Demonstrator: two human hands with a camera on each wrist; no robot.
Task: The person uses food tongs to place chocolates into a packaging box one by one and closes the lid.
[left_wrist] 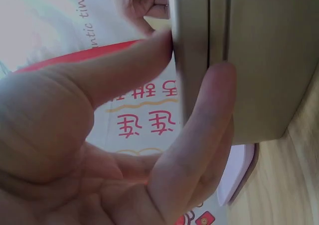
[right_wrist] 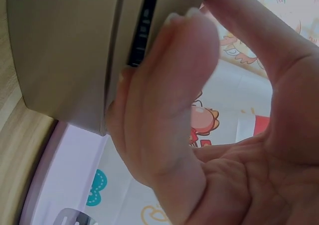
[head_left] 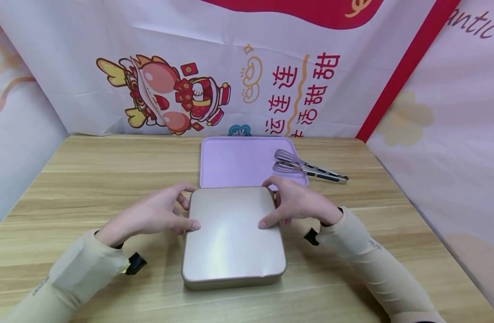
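Observation:
A rectangular metal tin [head_left: 232, 282] in a dull gold colour sits on the table in the head view, its pale, shiny lid [head_left: 235, 237] on top. My left hand [head_left: 160, 213] grips the lid's left edge, thumb on the top, fingertips [left_wrist: 222, 80] on the side at the seam. At the opposite edge my right hand [head_left: 297, 202] pinches the lid too, its thumb on top and its fingers [right_wrist: 174, 70] curled at the lid's side. A dark gap shows between lid and tin wall [right_wrist: 65, 50] in the right wrist view; the contents cannot be made out.
Behind the tin lies a light purple tray [head_left: 235, 161]. Metal tongs [head_left: 311, 172] with slotted ends and dark handles rest across its right rim onto the wooden table [head_left: 122, 166]. A printed cloth [head_left: 214, 45] hangs along the table's back edge, with more cloth at both sides.

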